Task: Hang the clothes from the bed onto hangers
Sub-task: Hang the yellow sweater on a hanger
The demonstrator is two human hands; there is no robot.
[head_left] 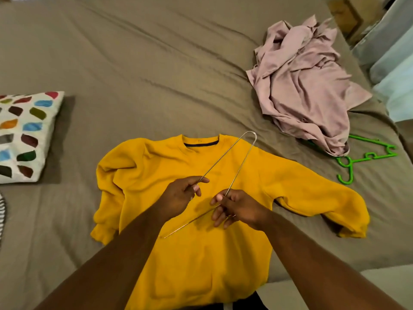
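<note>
A yellow sweatshirt point(178, 238) lies spread flat on the bed, collar away from me and sleeves out to both sides. Above its chest I hold a thin metal wire hanger point(225, 159), one end pointing toward the collar. My left hand point(181, 198) pinches one wire arm. My right hand point(239, 209) grips the other arm and the lower bar. A crumpled pink garment point(306, 86) sits in a heap at the right. A green plastic hanger point(366, 156) lies beside it, partly under the pink cloth.
The bed is covered by a taupe sheet point(145, 63). A white pillow with coloured patches point(24, 135) rests at the left edge. Striped fabric point(1, 215) shows at the far left. Pale furniture stands past the bed's right side.
</note>
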